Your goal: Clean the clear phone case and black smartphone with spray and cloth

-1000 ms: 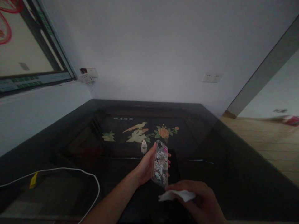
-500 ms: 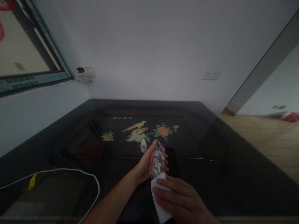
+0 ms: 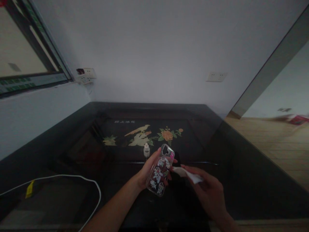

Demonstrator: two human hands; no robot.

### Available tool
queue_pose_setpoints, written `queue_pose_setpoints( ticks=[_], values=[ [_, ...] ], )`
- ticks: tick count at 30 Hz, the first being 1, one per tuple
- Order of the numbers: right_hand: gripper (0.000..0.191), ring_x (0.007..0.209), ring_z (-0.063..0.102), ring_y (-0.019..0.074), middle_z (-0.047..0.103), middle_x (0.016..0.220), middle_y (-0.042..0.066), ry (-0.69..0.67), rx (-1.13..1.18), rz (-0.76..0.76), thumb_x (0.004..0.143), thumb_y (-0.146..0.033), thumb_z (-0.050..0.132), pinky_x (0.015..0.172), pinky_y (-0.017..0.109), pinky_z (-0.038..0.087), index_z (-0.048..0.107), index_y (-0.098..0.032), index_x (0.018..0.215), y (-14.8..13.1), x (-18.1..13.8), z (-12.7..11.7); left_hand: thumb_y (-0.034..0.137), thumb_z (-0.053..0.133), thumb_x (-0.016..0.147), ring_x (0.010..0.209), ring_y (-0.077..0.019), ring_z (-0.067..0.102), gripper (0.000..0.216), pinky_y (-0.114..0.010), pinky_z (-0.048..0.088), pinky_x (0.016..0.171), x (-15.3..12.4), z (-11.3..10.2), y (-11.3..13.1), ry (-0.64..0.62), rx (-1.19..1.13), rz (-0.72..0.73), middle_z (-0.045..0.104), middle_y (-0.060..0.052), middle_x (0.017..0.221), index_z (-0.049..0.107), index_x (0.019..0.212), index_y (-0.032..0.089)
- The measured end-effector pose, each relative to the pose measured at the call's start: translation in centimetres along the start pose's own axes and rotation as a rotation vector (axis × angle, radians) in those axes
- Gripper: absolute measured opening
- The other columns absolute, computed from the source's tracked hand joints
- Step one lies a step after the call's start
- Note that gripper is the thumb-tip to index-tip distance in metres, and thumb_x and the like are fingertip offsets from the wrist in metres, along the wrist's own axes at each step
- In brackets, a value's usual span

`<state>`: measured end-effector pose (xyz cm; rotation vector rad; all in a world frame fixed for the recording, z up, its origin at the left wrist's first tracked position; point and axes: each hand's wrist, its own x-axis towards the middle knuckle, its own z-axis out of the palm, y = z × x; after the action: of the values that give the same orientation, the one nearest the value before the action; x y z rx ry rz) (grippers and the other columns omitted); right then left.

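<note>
A clear phone case (image 3: 159, 174) with cartoon figures printed on it is tilted over the table, its camera cutout at the top. My left hand (image 3: 146, 172) grips it, thumb along the left edge and fingertips showing at the right edge. In my right hand (image 3: 209, 188) is a folded white tissue (image 3: 188, 174), pinched between the fingers, its tip close to the case's right edge; whether it touches cannot be made out. Just beyond my left hand stands a small white bottle (image 3: 146, 150) on the table. Something dark lies behind the case, mostly hidden.
The glossy black table (image 3: 241, 174) bears a bird and flower picture (image 3: 141, 137). A white cable (image 3: 96, 185) with a yellow tag (image 3: 29, 189) curves across the left side. Wall sockets (image 3: 216, 76) are beyond, and a window (image 3: 24, 48) is at left.
The phone case has turned to show more of its printed back. My right hand has moved up and right with the tissue, from the case's lower end to its right side.
</note>
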<state>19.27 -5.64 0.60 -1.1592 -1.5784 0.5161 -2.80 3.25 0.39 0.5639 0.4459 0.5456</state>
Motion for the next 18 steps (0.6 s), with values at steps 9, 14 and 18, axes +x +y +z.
queue_pose_setpoints(
  ticks=[9,14,18],
  values=[
    [0.033,0.116,0.071,0.0256,0.071,0.132,0.009,0.036,0.031,0.059,0.101,-0.029,0.053,0.102,0.041,0.057,0.071,-0.025,0.128,0.3,5.5,3.3,0.066,0.041,0.097,0.067,-0.0207,0.070,0.064,-0.028,0.057,0.053,-0.3,0.1,-0.6,-0.028,0.131,-0.030,0.069,-0.013,0.092,0.067,0.118,0.012],
    [0.036,0.121,0.068,0.0238,0.070,0.134,0.007,-0.083,-0.005,0.004,0.101,-0.024,0.050,0.106,0.041,0.054,0.069,-0.025,0.131,1.2,4.4,3.5,0.068,0.041,0.096,0.065,-0.0211,0.070,0.063,-0.028,0.057,0.050,0.0,-0.3,-0.3,-0.023,0.080,0.009,0.070,-0.013,0.089,0.066,0.110,0.013],
    [0.032,0.117,0.070,0.0261,0.073,0.129,0.007,-0.078,0.023,0.054,0.099,-0.029,0.055,0.104,0.042,0.054,0.072,-0.025,0.125,2.4,3.9,2.7,0.072,0.042,0.093,0.063,-0.0204,0.069,0.070,-0.029,0.057,0.049,0.1,-0.5,-0.1,-0.061,0.089,0.036,0.069,-0.012,0.087,0.065,0.113,0.010]
  ],
)
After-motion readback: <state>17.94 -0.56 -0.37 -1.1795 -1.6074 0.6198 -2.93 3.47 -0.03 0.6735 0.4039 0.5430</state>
